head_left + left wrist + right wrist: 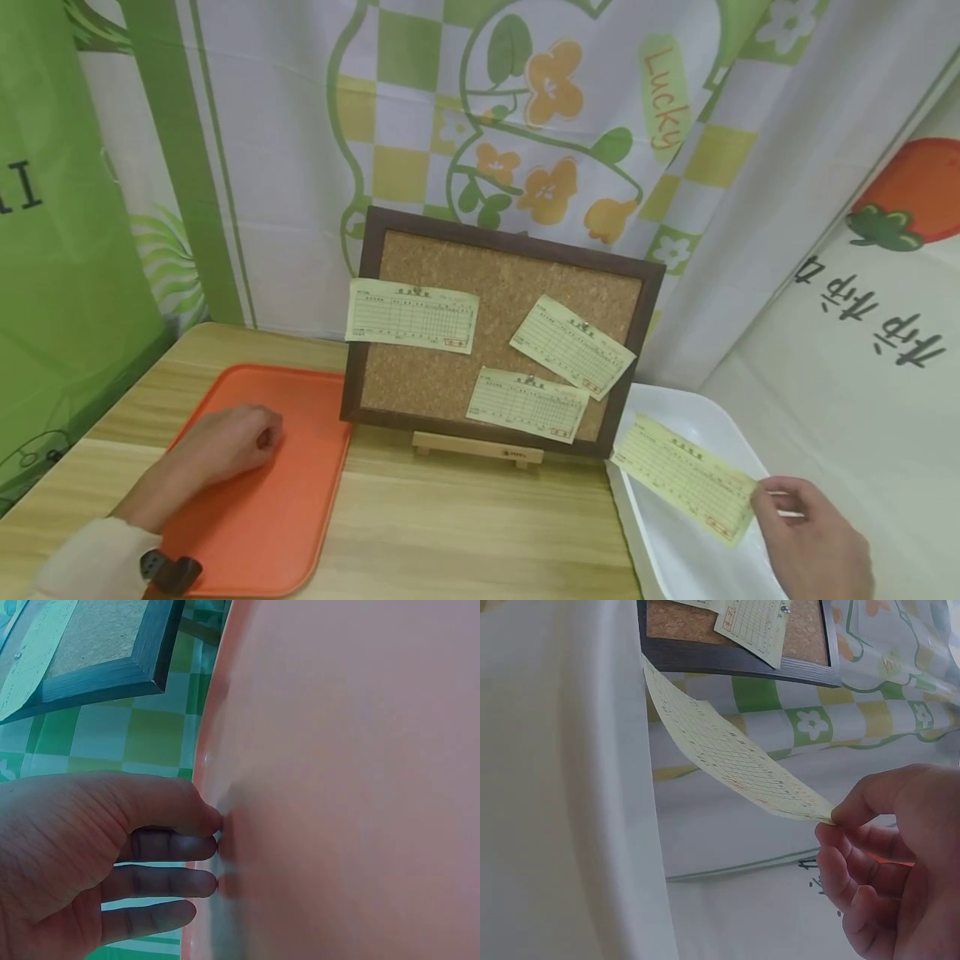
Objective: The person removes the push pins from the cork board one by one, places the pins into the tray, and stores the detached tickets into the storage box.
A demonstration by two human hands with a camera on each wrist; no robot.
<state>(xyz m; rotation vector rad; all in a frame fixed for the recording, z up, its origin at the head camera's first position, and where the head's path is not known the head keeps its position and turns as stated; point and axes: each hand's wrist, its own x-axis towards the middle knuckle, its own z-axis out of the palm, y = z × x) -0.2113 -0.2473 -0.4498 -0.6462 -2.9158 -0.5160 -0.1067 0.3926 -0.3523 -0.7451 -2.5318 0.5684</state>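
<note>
Our right hand (pixel 813 533) pinches a yellow slip (pixel 682 479) by one end between thumb and fingers, above the white tray (pixel 697 575). Our left hand (pixel 228 442) holds nothing, its fingers relaxed at the orange tray (pixel 277 533), though we cannot tell whether they touch it. Between the trays we see the corkboard (pixel 450 250), with three pinned slips (pixel 412 317).

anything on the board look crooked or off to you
Yes: the upper-right slip on the corkboard hangs askew, its right end low, tilted more steeply than the lower slip. The left slip also looks misplaced, covering part of the dark frame and jutting past its left edge.
</note>
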